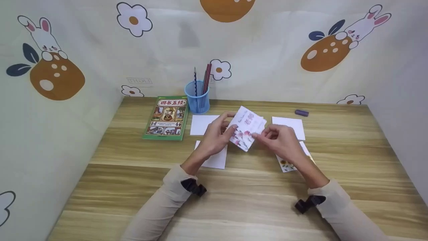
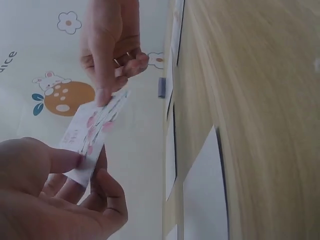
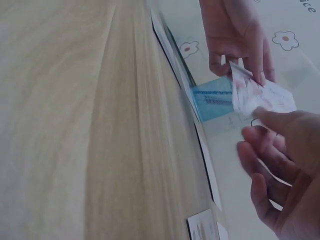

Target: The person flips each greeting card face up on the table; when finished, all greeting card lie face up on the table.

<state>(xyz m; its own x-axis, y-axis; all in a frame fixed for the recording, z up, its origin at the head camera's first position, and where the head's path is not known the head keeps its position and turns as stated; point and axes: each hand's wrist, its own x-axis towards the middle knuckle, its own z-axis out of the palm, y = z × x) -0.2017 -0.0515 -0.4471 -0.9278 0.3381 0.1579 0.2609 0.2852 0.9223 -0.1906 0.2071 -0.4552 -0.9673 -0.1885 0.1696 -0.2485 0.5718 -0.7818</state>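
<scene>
My left hand [image 1: 215, 134] holds a few white cards, its thumb on top and its fingers behind. The top card [image 1: 245, 122] shows pink flowers and red Chinese characters, and it is tilted above the table. At the lower right edge of the cards, my right hand [image 1: 282, 140] pinches with thumb and forefinger, its other fingers curled. A blank white card [image 1: 202, 124] and a second blank card [image 1: 215, 160] lie by the left hand. To the right lie another white card [image 1: 292, 125] and a sunflower card [image 1: 286, 166], partly covered by the right arm.
A green book [image 1: 166, 118] lies at the back left. Beside it stands a blue mesh pen cup [image 1: 197, 98] with several pencils. A small dark purple block [image 1: 301, 112] lies at the back right. Patterned sheets rise behind and at both sides of the wooden table [image 1: 254, 204].
</scene>
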